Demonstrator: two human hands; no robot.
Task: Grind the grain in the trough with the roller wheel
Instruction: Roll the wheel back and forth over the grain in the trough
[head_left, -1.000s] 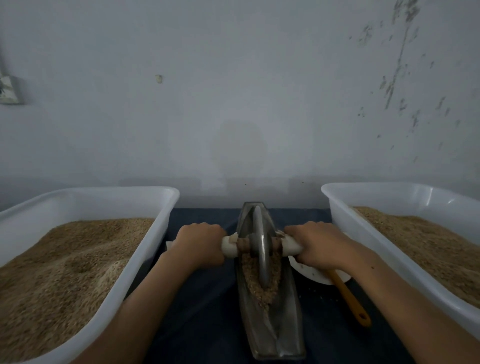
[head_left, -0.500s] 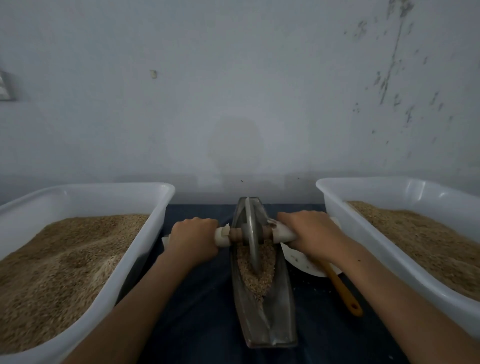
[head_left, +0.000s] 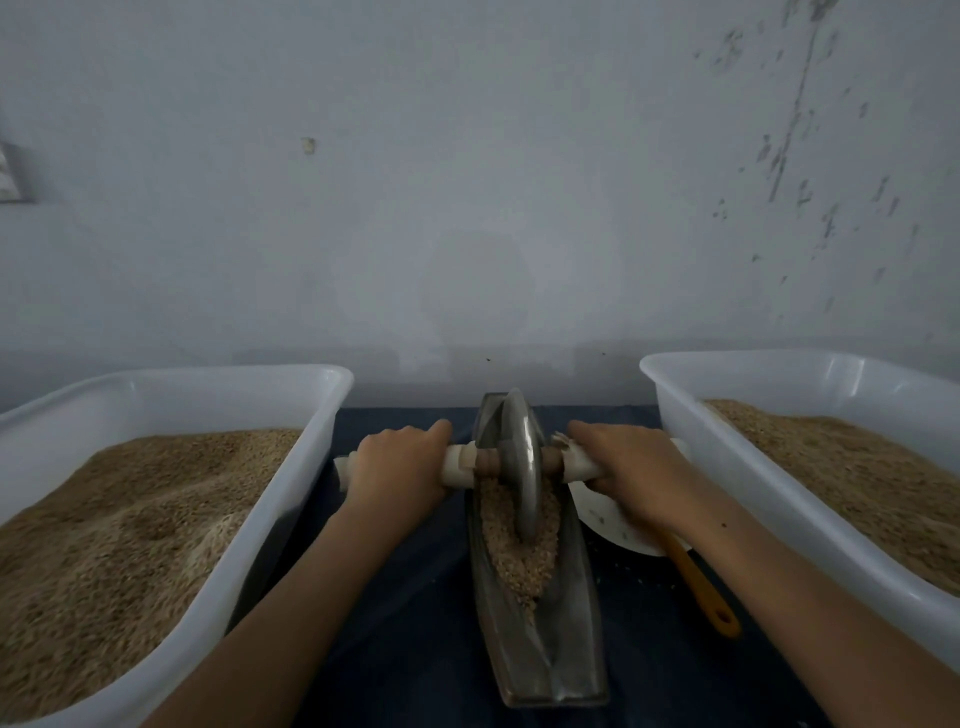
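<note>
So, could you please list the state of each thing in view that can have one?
Left hand: grips the left handle.
Right hand: grips the right handle.
Roller wheel: upright in the trough, on the grain.
Trough: holds grain in its far half, near end bare.
Left tub: full of grain.
Right tub: holds grain.
Orange-handled tool: lies by the white dish.

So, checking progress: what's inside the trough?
In the trough: pale grain heaped around the roller wheel. Its near end looks bare. Grain beneath the wheel is hidden.

dull metal trough (head_left: 566, 649), glossy metal wheel (head_left: 522, 467), smooth plastic tubs (head_left: 291, 499)
</note>
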